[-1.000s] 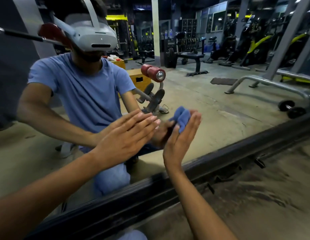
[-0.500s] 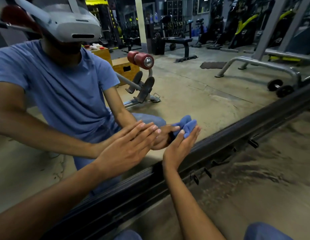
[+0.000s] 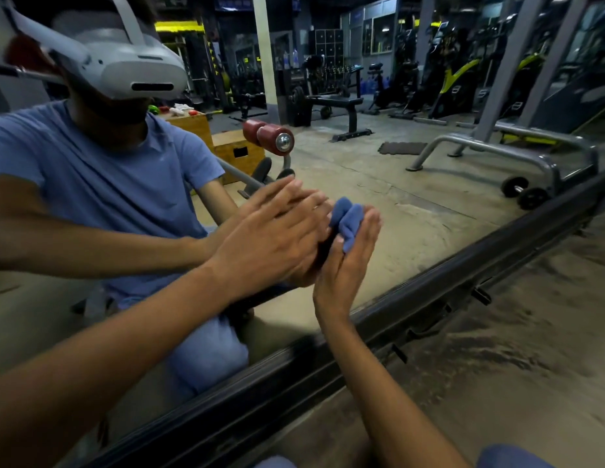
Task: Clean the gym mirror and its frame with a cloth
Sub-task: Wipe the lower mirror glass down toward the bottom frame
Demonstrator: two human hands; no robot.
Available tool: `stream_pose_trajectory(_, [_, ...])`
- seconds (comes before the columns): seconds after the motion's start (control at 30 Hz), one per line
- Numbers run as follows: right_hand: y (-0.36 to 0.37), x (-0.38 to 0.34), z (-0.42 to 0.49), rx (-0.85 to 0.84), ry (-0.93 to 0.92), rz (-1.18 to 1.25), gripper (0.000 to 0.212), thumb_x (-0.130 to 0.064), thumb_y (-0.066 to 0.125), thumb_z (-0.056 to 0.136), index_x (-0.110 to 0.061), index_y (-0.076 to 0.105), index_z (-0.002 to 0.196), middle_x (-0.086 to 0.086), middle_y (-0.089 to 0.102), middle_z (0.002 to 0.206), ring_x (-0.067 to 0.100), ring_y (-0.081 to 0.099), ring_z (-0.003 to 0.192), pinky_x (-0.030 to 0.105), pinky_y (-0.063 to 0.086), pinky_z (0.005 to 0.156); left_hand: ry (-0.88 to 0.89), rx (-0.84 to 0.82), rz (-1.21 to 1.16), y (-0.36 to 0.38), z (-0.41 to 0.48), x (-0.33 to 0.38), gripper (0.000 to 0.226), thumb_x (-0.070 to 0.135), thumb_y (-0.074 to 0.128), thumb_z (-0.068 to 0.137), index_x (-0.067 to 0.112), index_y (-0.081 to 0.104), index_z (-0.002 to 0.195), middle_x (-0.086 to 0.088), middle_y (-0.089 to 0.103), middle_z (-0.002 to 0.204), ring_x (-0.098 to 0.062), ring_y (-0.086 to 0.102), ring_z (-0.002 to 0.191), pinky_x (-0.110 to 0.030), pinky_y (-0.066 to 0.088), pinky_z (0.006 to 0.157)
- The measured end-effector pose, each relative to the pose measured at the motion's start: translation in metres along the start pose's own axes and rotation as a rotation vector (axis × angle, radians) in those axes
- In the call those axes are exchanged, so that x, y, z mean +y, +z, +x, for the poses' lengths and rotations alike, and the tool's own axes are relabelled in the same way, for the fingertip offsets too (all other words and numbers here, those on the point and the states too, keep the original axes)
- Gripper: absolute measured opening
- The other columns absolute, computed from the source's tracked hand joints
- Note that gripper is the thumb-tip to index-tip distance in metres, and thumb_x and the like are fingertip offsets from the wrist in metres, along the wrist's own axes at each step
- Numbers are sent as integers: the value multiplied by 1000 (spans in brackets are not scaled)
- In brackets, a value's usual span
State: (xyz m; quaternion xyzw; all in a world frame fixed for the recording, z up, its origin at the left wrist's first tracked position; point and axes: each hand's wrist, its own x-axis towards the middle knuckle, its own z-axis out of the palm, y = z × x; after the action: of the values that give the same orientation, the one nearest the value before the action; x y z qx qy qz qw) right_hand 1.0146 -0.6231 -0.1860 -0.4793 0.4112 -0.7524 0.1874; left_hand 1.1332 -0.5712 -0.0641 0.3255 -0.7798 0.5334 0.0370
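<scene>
While the right hand [image 3: 348, 261] is pressing a bunched blue cloth [image 3: 348, 219] against the mirror [image 3: 378, 204], fingers straight and thumb tucked behind the wad, the left hand [image 3: 270, 244] is lying flat on the glass just beside it, fingers straight and holding nothing. Both hands are working low on the glass, a little above the dark frame [image 3: 412, 298] running along the floor [image 3: 513, 366]. Judging by this, the glass-wiping step is under way and the frame is not yet being touched. Next, the cloth is likely needing to travel down onto the frame's ledge, with steady pressure kept on it.
</scene>
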Motion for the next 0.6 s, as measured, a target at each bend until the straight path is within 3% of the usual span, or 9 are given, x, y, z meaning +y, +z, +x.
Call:
stream_pose_trajectory(0.13, [-2,-8,47,147,114,1,62,-32,36,111,-13,18,167,1,12,176,12,9,162,42,12,132,-29,-1,75,-10,10,-27,56,29,37,111,3,38,161,-20,32,171,-38,28,159,-60,18,129])
stream_pose_trajectory(0.2, [8,-32,76,161,56,-18,61,-26,36,111,-8,20,166,6,15,175,16,10,162,42,12,132,-34,-40,45,-13,15,-40,61,32,29,112,2,29,164,-20,25,173,-39,19,162,-63,14,129])
stream_pose_trajectory(0.33, [16,-53,91,27,-211,-122,61,-25,36,112,-12,12,167,4,10,175,19,8,163,48,13,132,-85,-37,35,-19,22,-56,65,35,23,111,2,19,166,-22,19,174,-41,13,163,-63,12,128])
stream_pose_trajectory(0.43, [-1,-30,72,-139,-364,-197,63,-30,37,113,-17,8,167,0,6,175,19,8,163,46,13,132,-103,-40,49,-17,23,-51,68,32,21,108,-2,14,166,-25,10,175,-44,7,163,-64,11,128])
stream_pose_trajectory(0.5, [-12,-12,69,-99,-279,-168,64,-34,37,112,-19,10,167,0,8,176,16,9,162,49,15,132,-108,-37,66,-13,24,-47,69,30,25,107,-4,10,166,-27,5,175,-46,4,162,-65,10,128])
stream_pose_trajectory(0.6, [-1,-30,98,132,30,-76,66,-37,34,109,-13,17,167,2,14,175,12,10,161,47,15,131,-85,-38,100,-11,25,-45,73,33,32,110,-6,7,165,-28,0,175,-46,1,162,-67,8,128])
